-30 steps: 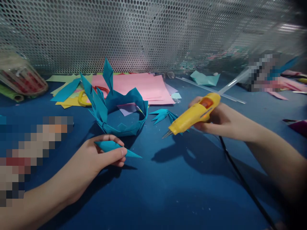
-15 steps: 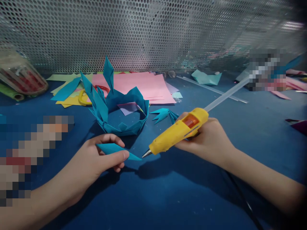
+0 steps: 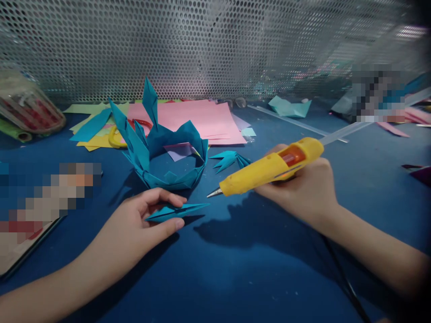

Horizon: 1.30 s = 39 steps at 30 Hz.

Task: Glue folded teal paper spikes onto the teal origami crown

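Note:
Between the thumb and fingers of my left hand (image 3: 144, 220) is a folded blue paper piece (image 3: 177, 211), its slit edge turned up and its point toward the right. My right hand (image 3: 303, 188) is closed round a yellow hot glue gun (image 3: 269, 168). The metal nozzle is just right of the paper's tip, apart from it, and a clear glue stick (image 3: 357, 128) sticks out of the back. Behind my left hand stands a blue folded-paper crown (image 3: 168, 179) with tall points on its left side. More folded blue paper points (image 3: 229, 160) lie right of the crown.
Pink paper sheets (image 3: 188, 116) and red-and-yellow-handled scissors (image 3: 116, 137) lie behind the crown. A clear jar (image 3: 32, 105) stands back left; a partly blurred flat device (image 3: 43, 220) lies at left. A spare glue stick (image 3: 296, 122) lies behind the gun, whose black cord (image 3: 343, 278) trails down right.
The glue gun came left to the paper's tip, then drew back up and right. My left hand has turned the paper piece so its slit edge shows.

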### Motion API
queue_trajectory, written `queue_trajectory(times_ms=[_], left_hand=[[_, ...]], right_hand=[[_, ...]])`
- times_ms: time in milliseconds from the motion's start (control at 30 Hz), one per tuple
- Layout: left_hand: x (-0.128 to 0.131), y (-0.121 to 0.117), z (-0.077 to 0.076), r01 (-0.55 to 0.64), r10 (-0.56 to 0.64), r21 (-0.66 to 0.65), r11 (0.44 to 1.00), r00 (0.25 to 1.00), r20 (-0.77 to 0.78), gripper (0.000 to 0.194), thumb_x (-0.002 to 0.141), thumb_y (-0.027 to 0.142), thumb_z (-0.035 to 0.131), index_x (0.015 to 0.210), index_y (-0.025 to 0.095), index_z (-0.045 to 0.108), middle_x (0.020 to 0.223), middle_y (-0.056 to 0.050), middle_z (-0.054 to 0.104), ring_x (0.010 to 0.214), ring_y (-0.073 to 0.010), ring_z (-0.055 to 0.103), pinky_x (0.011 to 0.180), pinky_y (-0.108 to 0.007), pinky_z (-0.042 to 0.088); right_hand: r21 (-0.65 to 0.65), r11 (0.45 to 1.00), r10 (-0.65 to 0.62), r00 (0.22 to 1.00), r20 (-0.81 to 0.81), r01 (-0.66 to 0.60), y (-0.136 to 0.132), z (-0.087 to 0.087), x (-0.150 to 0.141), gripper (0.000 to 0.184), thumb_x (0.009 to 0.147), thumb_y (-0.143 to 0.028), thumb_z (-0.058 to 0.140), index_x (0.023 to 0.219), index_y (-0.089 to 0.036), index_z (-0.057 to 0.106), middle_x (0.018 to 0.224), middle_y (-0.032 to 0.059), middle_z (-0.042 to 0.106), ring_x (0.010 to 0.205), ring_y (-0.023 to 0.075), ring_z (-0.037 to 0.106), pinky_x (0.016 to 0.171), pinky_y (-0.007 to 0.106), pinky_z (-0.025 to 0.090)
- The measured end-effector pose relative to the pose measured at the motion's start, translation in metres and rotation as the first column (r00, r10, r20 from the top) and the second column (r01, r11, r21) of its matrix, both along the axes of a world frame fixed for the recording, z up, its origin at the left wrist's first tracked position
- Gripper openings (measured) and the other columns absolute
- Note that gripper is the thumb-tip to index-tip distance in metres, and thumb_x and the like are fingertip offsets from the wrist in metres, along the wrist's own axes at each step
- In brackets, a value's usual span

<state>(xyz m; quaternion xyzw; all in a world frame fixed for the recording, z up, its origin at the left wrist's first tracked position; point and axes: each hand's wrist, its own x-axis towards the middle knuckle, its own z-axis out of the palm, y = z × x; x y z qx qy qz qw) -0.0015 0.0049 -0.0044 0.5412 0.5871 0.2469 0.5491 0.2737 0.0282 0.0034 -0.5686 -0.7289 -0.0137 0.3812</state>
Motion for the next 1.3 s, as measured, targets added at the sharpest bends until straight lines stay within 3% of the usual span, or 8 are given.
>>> queue_trajectory(times_ms=[100,233,500,733,967,1167,1300], left_hand=[[-0.001,0.001,-0.002,-0.007,0.005,0.095,0.995,1.0,0.017,0.02,0.067,0.032,0.081,0.072,0.024,0.064,0.104,0.0,0.079,0.091,-0.0215,0.073,0.07,-0.024,0.057],[-0.001,0.0,-0.003,0.001,-0.001,0.034,0.999,1.0,-0.001,0.022,0.065,0.033,0.083,0.077,0.024,0.067,0.08,0.003,0.074,0.067,-0.0162,0.069,0.058,-0.022,0.053],[0.0,-0.003,0.001,-0.004,0.004,0.029,1.0,1.0,0.007,0.021,0.064,0.03,0.085,0.083,0.027,0.075,0.079,0.006,0.076,0.066,-0.0149,0.073,0.058,-0.018,0.056],[0.005,-0.006,0.003,-0.035,0.035,0.1,0.994,0.999,-0.002,0.021,0.063,0.029,0.082,0.083,0.03,0.078,0.078,0.007,0.079,0.063,-0.0142,0.074,0.056,-0.016,0.054],[0.01,-0.013,0.01,-0.102,0.105,0.125,0.987,0.994,-0.011,0.018,0.062,0.029,0.08,0.079,0.032,0.08,0.07,0.009,0.079,0.063,-0.0157,0.074,0.056,-0.018,0.053],[0.004,-0.01,0.005,0.007,0.038,0.331,0.944,0.991,-0.128,0.017,0.065,0.03,0.08,0.081,0.034,0.082,0.077,0.006,0.082,0.07,-0.0182,0.076,0.068,-0.02,0.06],[0.004,-0.009,0.007,0.019,0.041,0.417,0.909,0.99,-0.136,0.016,0.064,0.029,0.078,0.078,0.035,0.082,0.077,0.007,0.082,0.069,-0.0161,0.077,0.064,-0.016,0.059]], right_hand=[[0.044,0.998,0.039,0.998,0.045,-0.041,-0.003,-0.001,-0.004,0.02,0.067,-0.034,0.067,0.058,-0.021,0.055,0.045,-0.0041,0.057,0.041,0.0118,0.055,0.043,0.021,0.038],[0.086,0.993,0.08,0.993,0.082,-0.087,-0.008,-0.004,-0.01,0.016,0.07,-0.032,0.069,0.064,-0.022,0.058,0.047,-0.0053,0.059,0.04,0.0116,0.055,0.043,0.021,0.037],[0.091,0.978,0.169,0.968,0.187,-0.188,-0.015,-0.006,-0.018,0.013,0.076,-0.028,0.066,0.071,-0.023,0.055,0.053,-0.0061,0.062,0.039,0.0101,0.052,0.044,0.021,0.038],[0.186,0.937,0.259,0.946,0.192,-0.295,-0.014,-0.013,-0.019,0.016,0.09,-0.031,0.059,0.08,-0.024,0.05,0.059,-0.0101,0.06,0.042,0.0061,0.056,0.043,0.017,0.038],[0.12,0.931,0.334,0.937,0.105,-0.345,-0.018,-0.015,-0.019,0.018,0.09,-0.034,0.065,0.083,-0.024,0.051,0.066,-0.0084,0.062,0.046,0.0062,0.055,0.045,0.017,0.042],[0.07,0.927,0.366,0.929,0.054,-0.369,-0.018,-0.015,-0.017,0.018,0.089,-0.033,0.067,0.085,-0.024,0.051,0.07,-0.0073,0.063,0.049,0.0073,0.058,0.048,0.017,0.046],[0.055,0.923,0.381,0.924,0.024,-0.382,-0.018,-0.016,-0.015,0.017,0.088,-0.035,0.066,0.088,-0.025,0.051,0.073,-0.0062,0.065,0.057,0.0109,0.065,0.051,0.019,0.051]])
